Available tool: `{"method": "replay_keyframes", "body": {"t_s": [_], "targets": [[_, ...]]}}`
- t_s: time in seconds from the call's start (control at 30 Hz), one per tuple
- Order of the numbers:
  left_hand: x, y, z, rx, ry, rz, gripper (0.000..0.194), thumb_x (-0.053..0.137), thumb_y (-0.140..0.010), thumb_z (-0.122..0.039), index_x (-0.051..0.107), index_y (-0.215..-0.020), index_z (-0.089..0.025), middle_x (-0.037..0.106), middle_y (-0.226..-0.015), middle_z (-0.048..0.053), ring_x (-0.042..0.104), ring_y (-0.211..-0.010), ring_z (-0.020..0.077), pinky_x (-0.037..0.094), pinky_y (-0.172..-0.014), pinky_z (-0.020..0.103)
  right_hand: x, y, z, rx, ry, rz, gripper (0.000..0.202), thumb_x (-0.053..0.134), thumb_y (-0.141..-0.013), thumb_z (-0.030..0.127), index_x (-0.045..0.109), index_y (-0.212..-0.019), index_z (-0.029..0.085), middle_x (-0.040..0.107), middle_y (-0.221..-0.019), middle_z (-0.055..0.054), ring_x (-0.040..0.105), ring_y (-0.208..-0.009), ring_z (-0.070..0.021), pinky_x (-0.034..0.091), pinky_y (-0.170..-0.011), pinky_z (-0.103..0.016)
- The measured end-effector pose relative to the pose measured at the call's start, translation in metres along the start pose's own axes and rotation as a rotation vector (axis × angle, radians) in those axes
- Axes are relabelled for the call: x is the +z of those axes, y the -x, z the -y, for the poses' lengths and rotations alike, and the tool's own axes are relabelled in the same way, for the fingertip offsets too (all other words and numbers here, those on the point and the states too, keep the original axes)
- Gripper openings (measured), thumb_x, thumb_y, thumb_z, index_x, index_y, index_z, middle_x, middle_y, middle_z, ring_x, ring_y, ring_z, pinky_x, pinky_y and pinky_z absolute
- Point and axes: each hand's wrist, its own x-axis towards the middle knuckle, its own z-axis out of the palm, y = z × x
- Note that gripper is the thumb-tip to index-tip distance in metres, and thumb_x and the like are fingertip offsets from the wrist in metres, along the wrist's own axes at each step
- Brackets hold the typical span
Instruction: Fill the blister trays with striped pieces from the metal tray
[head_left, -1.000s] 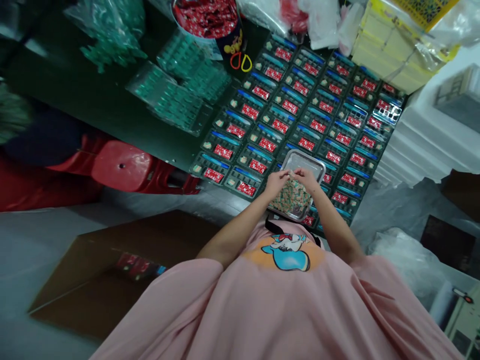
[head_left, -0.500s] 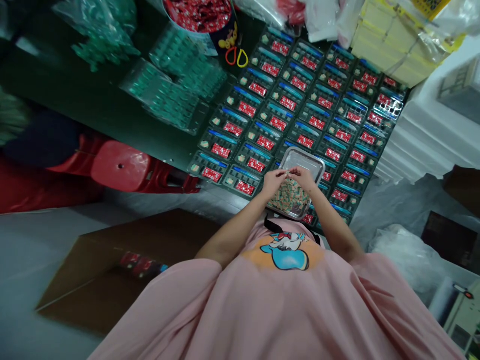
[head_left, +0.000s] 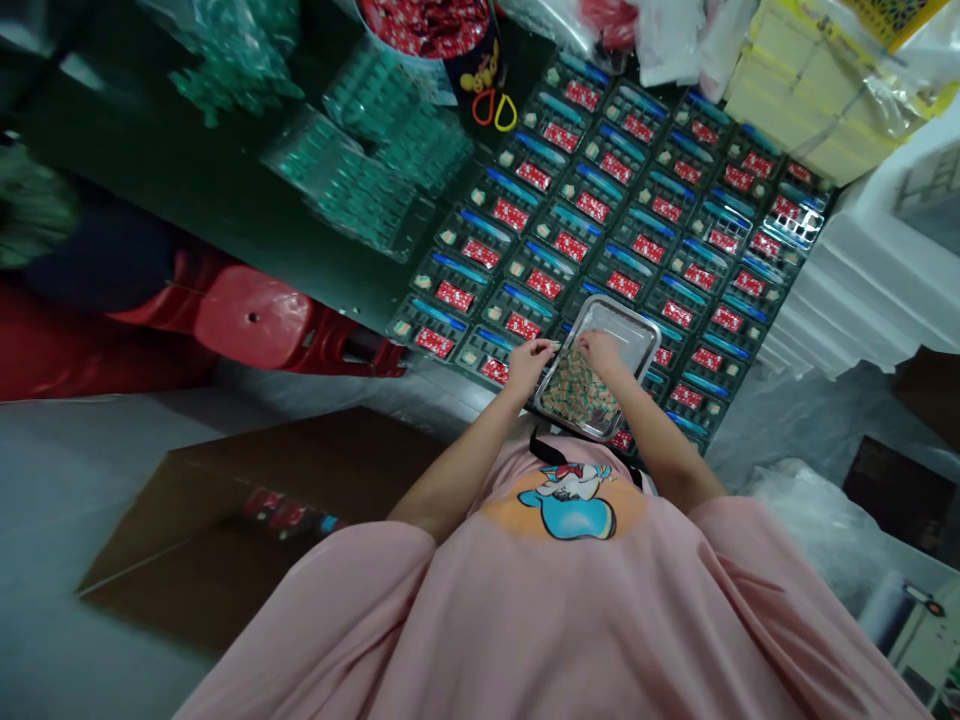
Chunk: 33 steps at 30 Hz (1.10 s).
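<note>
A clear plastic tray (head_left: 646,345) stands at the table's front edge in the head view. Small tan and green pieces (head_left: 577,392) are heaped in its near part. My left hand (head_left: 529,364) is beside the tray's left rim, thumb and fingers pinched on a small pale piece (head_left: 555,346). Over the heap, my right hand (head_left: 600,352) dips its curled fingertips down among the pieces; whatever they grip is hidden. Rows of dark compartment trays (head_left: 574,245) surround it, most holding a blue pen, a red patterned packet and a small tan piece.
Stacks of green plastic parts (head_left: 352,180) lie at the left. Behind them stand a bucket of red packets (head_left: 472,75) and scissors with red and yellow handles (head_left: 495,108). White foam sheets (head_left: 832,280) flank the right. A red stool (head_left: 255,318) and an open carton (head_left: 187,510) sit at lower left.
My hands were together over the tray and have parted. The left moved to the tray's left rim; the right lowered into the pieces. The whole view shifted slightly.
</note>
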Motion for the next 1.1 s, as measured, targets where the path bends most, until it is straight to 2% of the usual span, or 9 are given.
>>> {"method": "replay_keyframes", "body": {"t_s": [0.13,0.23,0.33,0.43,0.57,0.67,0.83,0.97,1.1], "targets": [[0.001,0.002,0.002,-0.006,0.003,0.005,0.019,0.075,-0.067,-0.029,0.074,-0.080,-0.016,0.070,-0.073,0.002,0.061,-0.068,0.0136,0.045,-0.071,0.027,0.006,-0.003,0.008,0.035,0.068,-0.017,0.019,0.058,-0.087,0.018,0.072,-0.099,0.014,0.071,-0.103,-0.015,0.065,-0.093,-0.0218,0.048,-0.083,-0.029],[0.003,0.003,0.003,-0.013,0.005,0.029,0.018,0.074,-0.068,-0.028,0.075,-0.082,-0.016,0.070,-0.073,0.002,0.060,-0.068,0.0136,0.046,-0.072,0.027,0.011,-0.004,0.006,0.025,-0.024,-0.043,0.015,0.058,-0.082,0.013,0.072,-0.089,0.014,0.070,-0.096,-0.012,0.062,-0.088,-0.0192,0.046,-0.081,-0.028],[0.007,0.004,0.005,-0.052,0.039,0.095,0.022,0.076,-0.067,-0.028,0.075,-0.085,-0.015,0.070,-0.074,0.002,0.060,-0.070,0.0142,0.047,-0.072,0.028,0.014,-0.001,-0.002,0.028,-0.253,-0.096,0.012,0.058,-0.078,0.012,0.069,-0.081,0.016,0.069,-0.082,-0.006,0.058,-0.078,-0.0158,0.045,-0.075,-0.026],[0.015,0.004,0.009,-0.114,0.111,0.162,0.029,0.077,-0.066,-0.027,0.075,-0.091,-0.014,0.071,-0.077,0.003,0.062,-0.071,0.0144,0.048,-0.075,0.029,0.015,0.005,-0.010,0.047,-0.571,-0.124,0.007,0.059,-0.077,0.020,0.065,-0.077,0.017,0.064,-0.070,0.000,0.055,-0.067,-0.0136,0.044,-0.068,-0.025],[0.027,0.004,0.013,-0.153,0.157,0.197,0.040,0.078,-0.065,-0.024,0.073,-0.104,-0.013,0.071,-0.078,0.002,0.063,-0.072,0.0146,0.050,-0.075,0.030,0.018,0.015,-0.020,0.016,-0.903,-0.066,0.011,0.062,-0.073,0.026,0.064,-0.079,0.018,0.063,-0.070,0.002,0.055,-0.065,-0.0126,0.044,-0.067,-0.025],[0.031,0.005,0.014,-0.159,0.125,0.224,0.042,0.076,-0.065,-0.023,0.073,-0.106,-0.012,0.071,-0.078,0.002,0.062,-0.070,0.0141,0.048,-0.073,0.029,0.020,0.022,-0.025,-0.011,-0.988,-0.026,0.013,0.061,-0.072,0.026,0.064,-0.080,0.017,0.063,-0.072,0.002,0.056,-0.066,-0.0124,0.045,-0.070,-0.026],[0.029,0.006,0.014,-0.166,0.099,0.278,0.031,0.076,-0.064,-0.025,0.075,-0.093,-0.012,0.070,-0.074,0.002,0.061,-0.068,0.0142,0.047,-0.071,0.028,0.017,0.021,-0.033,-0.026,-0.873,-0.028,0.012,0.060,-0.076,0.024,0.067,-0.083,0.017,0.067,-0.076,0.000,0.059,-0.073,-0.0145,0.048,-0.074,-0.028],[0.024,0.008,0.014,-0.178,0.111,0.262,0.027,0.077,-0.062,-0.027,0.073,-0.085,-0.013,0.068,-0.071,0.001,0.058,-0.066,0.0128,0.045,-0.069,0.026,0.010,0.014,-0.034,0.003,-0.533,-0.128,0.018,0.058,-0.078,0.013,0.071,-0.090,0.017,0.071,-0.086,-0.003,0.063,-0.082,-0.0174,0.048,-0.083,-0.030],[0.020,0.009,0.016,-0.179,0.107,0.243,0.029,0.078,-0.060,-0.030,0.073,-0.084,-0.015,0.070,-0.077,0.002,0.059,-0.070,0.0134,0.045,-0.072,0.026,0.005,0.009,-0.024,-0.018,-0.245,-0.044,0.023,0.060,-0.082,0.012,0.072,-0.102,0.016,0.071,-0.099,-0.009,0.064,-0.088,-0.0197,0.047,-0.085,-0.030]]}}
